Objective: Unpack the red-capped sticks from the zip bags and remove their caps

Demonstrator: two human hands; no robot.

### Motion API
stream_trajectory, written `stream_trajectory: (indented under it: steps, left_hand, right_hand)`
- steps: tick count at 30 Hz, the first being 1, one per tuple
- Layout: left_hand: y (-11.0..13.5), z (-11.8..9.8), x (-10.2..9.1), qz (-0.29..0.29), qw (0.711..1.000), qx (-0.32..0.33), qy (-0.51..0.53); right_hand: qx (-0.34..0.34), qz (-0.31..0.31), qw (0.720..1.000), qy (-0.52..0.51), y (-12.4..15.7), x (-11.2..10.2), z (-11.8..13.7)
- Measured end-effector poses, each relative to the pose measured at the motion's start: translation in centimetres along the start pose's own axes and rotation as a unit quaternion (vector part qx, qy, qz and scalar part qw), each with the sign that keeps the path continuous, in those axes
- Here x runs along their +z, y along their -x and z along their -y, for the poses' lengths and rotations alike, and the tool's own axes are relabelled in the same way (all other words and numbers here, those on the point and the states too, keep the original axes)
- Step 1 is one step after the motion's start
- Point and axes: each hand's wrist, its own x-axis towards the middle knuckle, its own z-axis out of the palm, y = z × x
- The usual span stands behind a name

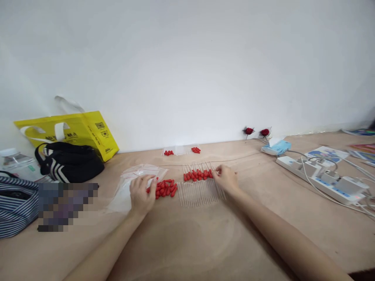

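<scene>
My left hand (142, 194) lies over the left side of a loose pile of red rubber bulbs (166, 188), its fingers bent and apart. My right hand (226, 177) is at the right end of a row of thin clear tubes (200, 193) that look like glass droppers. Its thumb and fingers are pinched together; what they hold is hidden. Across the middle of that row lie more red bulbs (197, 175), close together, with tubes showing above and below them. Clear zip bags (125, 185) lie flat beside and partly under my left hand.
Two small groups of red pieces (169, 153) lie on clear plastic by the wall. At left are a yellow bag (88, 132), a black pouch (73, 162) and a striped bag (17, 207). A power strip (319, 179) with cables and a blue tissue pack (275, 147) are at right.
</scene>
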Motion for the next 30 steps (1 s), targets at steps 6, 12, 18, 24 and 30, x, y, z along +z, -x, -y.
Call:
stream_trajectory:
  steps: [6, 12, 18, 24, 30]
  left_hand:
    - [3.8, -5.8, -0.1, 0.099, 0.964, 0.217, 0.120]
    - [4.0, -6.3, 0.4, 0.126, 0.952, 0.236, 0.147]
    - [4.1, -6.1, 0.3, 0.136, 0.952, 0.229, 0.148]
    - [4.0, -6.1, 0.5, 0.132, 0.952, 0.230, 0.151]
    - [4.0, -5.9, 0.6, 0.108, 0.963, 0.217, 0.116]
  right_hand:
    - [0.130, 0.132, 0.982, -0.040, -2.9, -0.1, -3.3]
    - [0.129, 0.159, 0.977, -0.064, -3.1, 1.2, -3.4]
    - [0.120, 0.133, 0.978, -0.106, -3.8, 0.7, -4.0]
    - [-0.025, 0.103, 0.982, -0.159, -1.5, -1.1, -3.3]
    - [-0.411, -0.045, 0.909, -0.051, 4.5, -0.2, -2.7]
